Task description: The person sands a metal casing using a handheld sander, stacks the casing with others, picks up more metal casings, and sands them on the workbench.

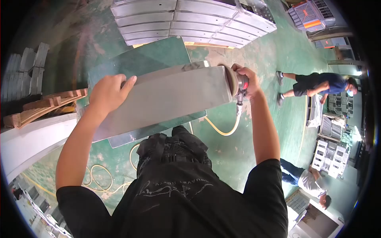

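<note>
A long grey metal box-shaped part [170, 97] lies across a green-topped table [158, 55]. My left hand [109, 93] rests on the upper left of the part, thumb apart from the other fingers. At the part's right end, my right hand [248, 79] is wrapped round an air sander [241, 85] with a round pad. The pad's face is against the end face of the part. A yellowish hose [226, 133] runs down from the sander and curves back under the table.
Stacked metal housings [190, 20] stand beyond the table. Wooden pallet pieces [51, 104] and a white surface [39, 146] are at left. Hose coils [99, 178] lie on the floor. Two people, one walking [317, 84] and one lower down [311, 181], are at right.
</note>
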`<state>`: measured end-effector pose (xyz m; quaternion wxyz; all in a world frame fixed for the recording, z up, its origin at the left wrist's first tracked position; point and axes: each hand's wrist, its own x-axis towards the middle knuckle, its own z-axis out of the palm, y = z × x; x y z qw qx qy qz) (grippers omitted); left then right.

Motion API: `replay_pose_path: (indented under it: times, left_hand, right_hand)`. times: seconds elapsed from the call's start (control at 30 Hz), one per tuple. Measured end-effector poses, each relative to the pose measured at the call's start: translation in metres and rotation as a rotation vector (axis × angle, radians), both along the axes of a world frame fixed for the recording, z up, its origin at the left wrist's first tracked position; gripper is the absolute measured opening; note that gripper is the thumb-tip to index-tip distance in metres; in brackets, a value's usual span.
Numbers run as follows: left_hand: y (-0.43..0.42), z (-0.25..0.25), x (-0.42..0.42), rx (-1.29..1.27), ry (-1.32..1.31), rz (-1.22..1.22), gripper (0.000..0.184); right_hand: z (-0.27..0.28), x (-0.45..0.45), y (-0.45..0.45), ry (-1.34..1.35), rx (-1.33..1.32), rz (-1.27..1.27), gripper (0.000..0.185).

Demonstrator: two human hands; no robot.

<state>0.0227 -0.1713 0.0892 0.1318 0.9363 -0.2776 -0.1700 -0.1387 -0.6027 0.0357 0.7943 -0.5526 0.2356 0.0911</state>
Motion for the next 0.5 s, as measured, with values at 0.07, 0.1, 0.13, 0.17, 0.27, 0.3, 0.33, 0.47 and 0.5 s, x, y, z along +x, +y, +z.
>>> replay_pose_path:
  times: [0.07,0.1,0.13,0.17,0.27,0.3,0.33,0.47,0.5]
  left_hand:
    - [-0.001,0.001,0.001,0.032,-0.003,-0.014,0.06]
    - [0.001,0.0,0.001,0.051,-0.004,-0.025,0.06]
    - [0.003,0.0,0.002,0.052,-0.009,-0.026,0.059]
    - [0.004,-0.002,0.001,0.032,-0.008,-0.022,0.059]
    - [0.004,-0.004,0.002,-0.02,-0.025,-0.017,0.059]
    - [0.002,-0.004,0.002,-0.03,-0.036,-0.02,0.06]
    - [-0.001,0.002,0.004,-0.011,0.023,-0.026,0.062]
    - [-0.003,0.004,0.011,-0.013,0.234,-0.027,0.068]
    - [0.0,0.004,0.012,-0.03,0.298,-0.021,0.07]
  right_hand:
    - [-0.003,0.0,-0.001,0.018,0.047,0.005,0.027]
    - [-0.005,-0.001,0.001,0.027,0.073,0.003,0.027]
    - [0.003,0.001,0.007,0.012,0.031,-0.014,0.027]
    - [0.015,0.0,0.014,0.043,-0.006,-0.079,0.026]
    - [0.031,0.005,0.0,-0.201,-0.732,-0.014,0.026]
    - [0.052,0.009,0.008,-0.276,-0.89,0.029,0.026]
    - [0.069,0.012,0.012,-0.213,-0.979,0.064,0.026]
    - [0.119,0.031,0.081,-0.032,-1.487,0.131,0.024]
    - [0.121,0.033,0.099,-0.026,-1.59,0.153,0.026]
